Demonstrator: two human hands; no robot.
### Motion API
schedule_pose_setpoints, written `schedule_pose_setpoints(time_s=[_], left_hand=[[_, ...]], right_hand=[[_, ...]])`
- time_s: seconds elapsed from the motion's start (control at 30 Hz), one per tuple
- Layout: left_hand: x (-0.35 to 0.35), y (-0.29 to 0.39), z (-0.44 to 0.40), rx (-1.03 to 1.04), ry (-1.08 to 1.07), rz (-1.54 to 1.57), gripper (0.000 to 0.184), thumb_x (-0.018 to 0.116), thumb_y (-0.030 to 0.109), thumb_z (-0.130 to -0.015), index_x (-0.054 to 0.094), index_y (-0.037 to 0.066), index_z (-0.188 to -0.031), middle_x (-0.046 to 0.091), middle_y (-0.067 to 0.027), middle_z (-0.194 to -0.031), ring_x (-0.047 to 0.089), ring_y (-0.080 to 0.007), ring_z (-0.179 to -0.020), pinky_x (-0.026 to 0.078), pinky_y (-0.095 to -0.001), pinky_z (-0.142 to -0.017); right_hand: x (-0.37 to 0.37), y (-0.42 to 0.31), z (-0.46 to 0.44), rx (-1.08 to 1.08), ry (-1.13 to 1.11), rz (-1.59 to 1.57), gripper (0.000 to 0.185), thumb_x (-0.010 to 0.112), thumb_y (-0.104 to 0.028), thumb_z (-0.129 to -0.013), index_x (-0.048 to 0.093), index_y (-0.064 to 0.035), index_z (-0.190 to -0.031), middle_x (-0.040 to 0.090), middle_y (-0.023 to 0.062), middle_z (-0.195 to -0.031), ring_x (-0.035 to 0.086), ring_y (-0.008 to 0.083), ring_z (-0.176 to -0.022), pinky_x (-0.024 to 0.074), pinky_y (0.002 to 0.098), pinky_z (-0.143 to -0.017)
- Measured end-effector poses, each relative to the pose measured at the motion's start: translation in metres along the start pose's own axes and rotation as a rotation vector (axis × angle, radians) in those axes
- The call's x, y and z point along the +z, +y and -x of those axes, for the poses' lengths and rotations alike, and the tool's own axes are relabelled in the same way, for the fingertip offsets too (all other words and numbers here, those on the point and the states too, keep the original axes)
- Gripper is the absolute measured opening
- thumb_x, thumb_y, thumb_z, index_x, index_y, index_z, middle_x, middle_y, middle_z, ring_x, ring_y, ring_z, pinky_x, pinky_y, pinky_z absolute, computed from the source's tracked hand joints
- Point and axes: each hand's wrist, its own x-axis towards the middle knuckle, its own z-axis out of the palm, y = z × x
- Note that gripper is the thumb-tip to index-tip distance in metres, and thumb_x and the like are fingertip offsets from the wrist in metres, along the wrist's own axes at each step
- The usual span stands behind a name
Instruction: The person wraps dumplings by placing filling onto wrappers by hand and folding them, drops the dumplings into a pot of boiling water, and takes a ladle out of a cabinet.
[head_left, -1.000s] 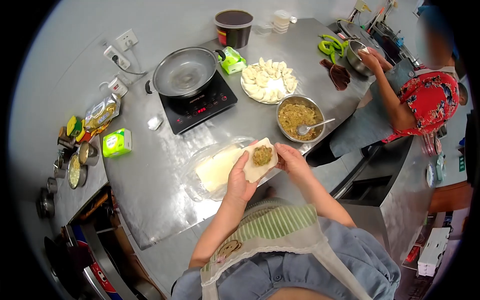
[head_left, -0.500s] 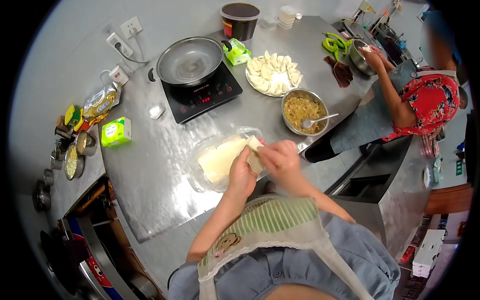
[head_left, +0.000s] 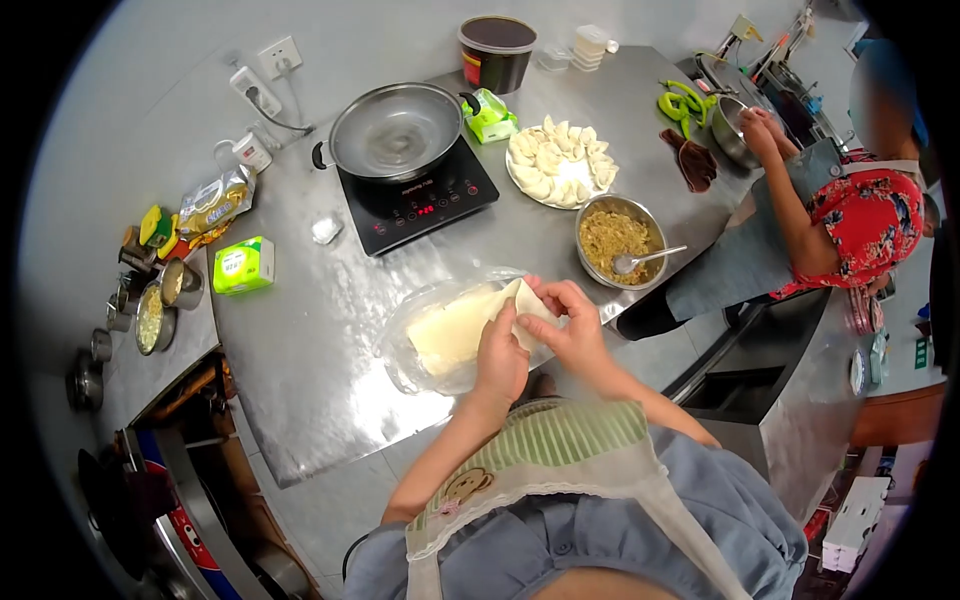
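Note:
A pale square dough wrapper (head_left: 531, 304) is held upright between my two hands. My left hand (head_left: 503, 358) grips its near left side with the thumb up. My right hand (head_left: 572, 328) pinches the right edge, fingers behind the sheet and thumb in front. Just left of them, a stack of wrappers (head_left: 450, 330) lies on an opened clear plastic bag (head_left: 398, 318). Beyond my right hand sits a steel bowl (head_left: 657, 226) of minced filling (head_left: 612, 238) with a spoon (head_left: 650, 259) in it. Folded dumplings (head_left: 545, 160) ring a white plate (head_left: 572, 186) behind the bowl.
A pan (head_left: 397, 135) stands on a lit induction cooker (head_left: 425, 205). Tissue packs (head_left: 243, 266), a dark tub (head_left: 497, 55) and green peppers (head_left: 684, 105) are around the steel table (head_left: 300, 390). At right, a co-worker (head_left: 850, 230) has hands at a steel bowl (head_left: 733, 140).
My right hand has closed in on the wrapper, which is now raised and spread wider between both hands. The camera view has shifted slightly. The co-worker's hands have moved a little at their bowl.

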Motion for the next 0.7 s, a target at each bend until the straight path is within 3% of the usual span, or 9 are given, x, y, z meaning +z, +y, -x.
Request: schedule_pose_setpoints(time_s=[0.13, 0.2, 0.33, 0.4, 0.7], left_hand=[[-0.005, -0.007, -0.005, 0.027, -0.007, 0.012, 0.047, 0.026, 0.024, -0.105, 0.037, -0.002, -0.142, 0.046, -0.0135, -0.142, 0.043, -0.024, -0.134, 0.033, -0.0389, -0.114], [-0.002, -0.008, -0.004, 0.051, 0.017, 0.047, 0.046, 0.031, 0.026, -0.105, 0.04, -0.003, -0.14, 0.049, -0.0132, -0.138, 0.047, -0.0227, -0.129, 0.036, -0.0375, -0.11], [0.004, -0.002, -0.001, 0.066, 0.037, 0.095, 0.046, 0.036, 0.028, -0.105, 0.042, -0.004, -0.138, 0.052, -0.0128, -0.132, 0.051, -0.0207, -0.124, 0.039, -0.0358, -0.107], [0.002, -0.006, 0.0, 0.046, 0.056, 0.112, 0.046, 0.038, 0.027, -0.104, 0.041, -0.004, -0.138, 0.052, -0.0125, -0.132, 0.051, -0.0205, -0.123, 0.04, -0.0356, -0.106], [-0.001, -0.011, -0.008, 0.127, 0.09, 0.077, 0.041, 0.048, 0.017, -0.102, 0.043, -0.005, -0.136, 0.053, -0.0132, -0.133, 0.053, -0.0216, -0.122, 0.045, -0.0348, -0.102]], right_hand=[[0.003, 0.004, -0.007, -0.002, 0.024, -0.1, 0.04, 0.081, -0.012, -0.074, 0.065, -0.0016, -0.109, 0.059, 0.0064, -0.096, 0.055, 0.015, -0.08, 0.0494, 0.0276, -0.076], [0.003, -0.002, -0.01, -0.005, 0.038, -0.144, 0.033, 0.08, -0.013, -0.073, 0.065, -0.0027, -0.1, 0.054, 0.0021, -0.084, 0.049, 0.0128, -0.073, 0.0431, 0.0269, -0.067], [-0.003, -0.009, -0.016, -0.097, 0.079, 0.001, 0.032, 0.08, -0.011, -0.072, 0.065, -0.0028, -0.098, 0.055, 0.004, -0.086, 0.051, 0.0147, -0.074, 0.0453, 0.028, -0.067], [-0.009, -0.008, -0.017, -0.101, 0.033, 0.135, 0.033, 0.078, -0.01, -0.074, 0.066, -0.0043, -0.104, 0.059, 0.0085, -0.097, 0.06, 0.0195, -0.083, 0.0511, 0.0296, -0.073], [-0.014, 0.009, -0.015, -0.176, 0.004, 0.089, 0.037, 0.078, -0.011, -0.077, 0.069, -0.0043, -0.111, 0.062, 0.0101, -0.091, 0.062, 0.0227, -0.079, 0.0502, 0.0321, -0.069]])
